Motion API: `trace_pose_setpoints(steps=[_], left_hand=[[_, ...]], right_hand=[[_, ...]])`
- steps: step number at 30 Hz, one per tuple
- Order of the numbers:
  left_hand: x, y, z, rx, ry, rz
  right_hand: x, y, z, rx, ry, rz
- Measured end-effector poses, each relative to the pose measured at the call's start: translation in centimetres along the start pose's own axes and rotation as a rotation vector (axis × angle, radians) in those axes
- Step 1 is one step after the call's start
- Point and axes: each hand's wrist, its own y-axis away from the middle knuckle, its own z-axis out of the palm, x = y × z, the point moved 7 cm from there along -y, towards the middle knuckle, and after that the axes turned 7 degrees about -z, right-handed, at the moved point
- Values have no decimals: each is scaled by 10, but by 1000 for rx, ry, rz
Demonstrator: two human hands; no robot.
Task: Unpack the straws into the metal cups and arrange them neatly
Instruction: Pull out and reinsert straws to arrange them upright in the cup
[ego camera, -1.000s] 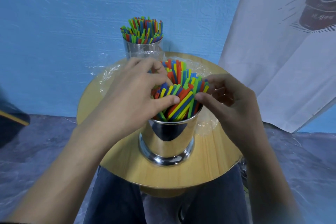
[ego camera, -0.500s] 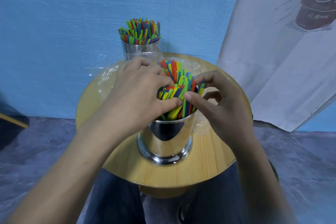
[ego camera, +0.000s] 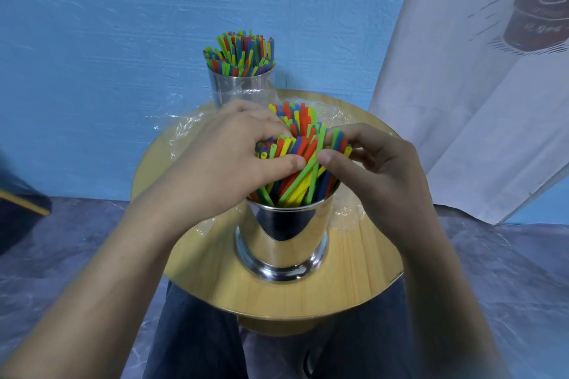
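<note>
A: Head camera, looking down on a round wooden bench (ego camera: 363, 280), and both hands are right in the thick of it.

B: Front and centre, the near metal cup (ego camera: 281, 243) stands upright on the bench, packed with coloured straws (ego camera: 303, 169) in red, green, yellow and blue, fanning out above its rim.

A: The left hand (ego camera: 228, 160) is curled over the left side of that bundle, thumb pressed across the straws, fingers wrapped round the back. Clamped on them, no doubt.

B: And the right hand (ego camera: 378, 172) comes in from the other side, thumb tip nearly meeting the left thumb, fingers hooked behind a few blue and yellow straws. Also closed on the bundle.

A: Behind them, at the far edge of the bench, a second metal cup (ego camera: 241, 89) stands upright, its own straws (ego camera: 240, 54) already sitting in a tidy bunch.

B: Crumpled clear plastic wrap (ego camera: 181, 129) lies on the bench between the two cups and out to both sides. A blue wall (ego camera: 123, 24) stands behind, and a white printed cloth (ego camera: 477, 86) hangs at the right.
</note>
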Motion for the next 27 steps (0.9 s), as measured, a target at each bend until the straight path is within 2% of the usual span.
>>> trace_pose_setpoints(steps=[10,20,27], left_hand=[[-2,-2,-1,-28,38,35],[2,3,-5,-21,83,-15],[9,11,-7,-66,21,-14]], right_hand=[[-3,0,2,8,-34,-15],[0,1,-1,4,-16,9],[1,6,-10,16,-57,1]])
